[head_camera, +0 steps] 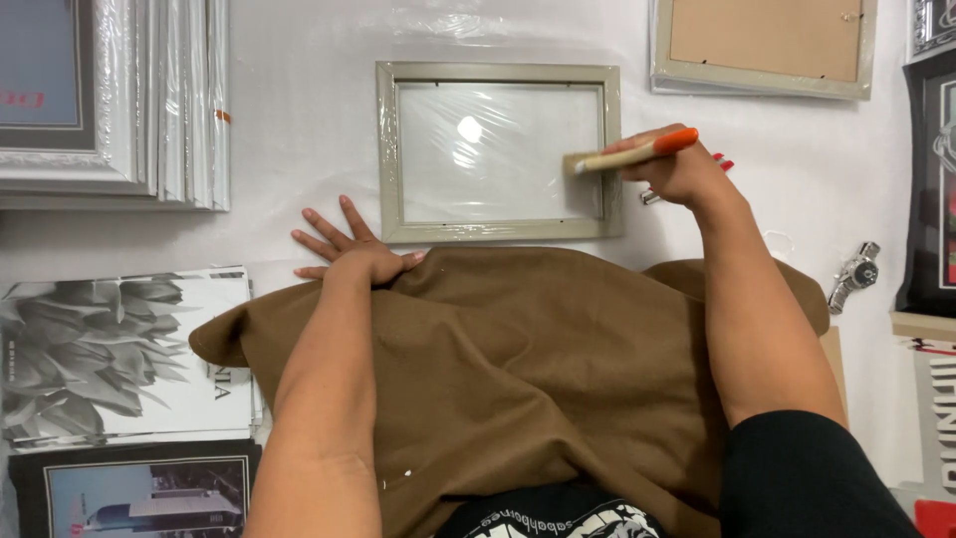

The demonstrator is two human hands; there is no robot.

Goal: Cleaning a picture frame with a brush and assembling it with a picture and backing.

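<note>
Right hand fingers grip a wooden orange-tipped brush over the grey rectangular glazed picture frame; left hand fingers lie spread flat on the desk.

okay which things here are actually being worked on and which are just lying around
In use:
right hand gripping the brush
grey frame being brushed
left hand flat beside it
brown cloth

Lying about:
wristwatch
stacked white frames
flower print
backed frame

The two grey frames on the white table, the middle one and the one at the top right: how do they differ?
The middle frame lies whole in view, its centre glossy and reflecting light; the top-right frame is cut off by the picture edge and shows a brown backing board. The right hand holds a brush over the middle frame only. Both are rectangular, pale grey.
</note>
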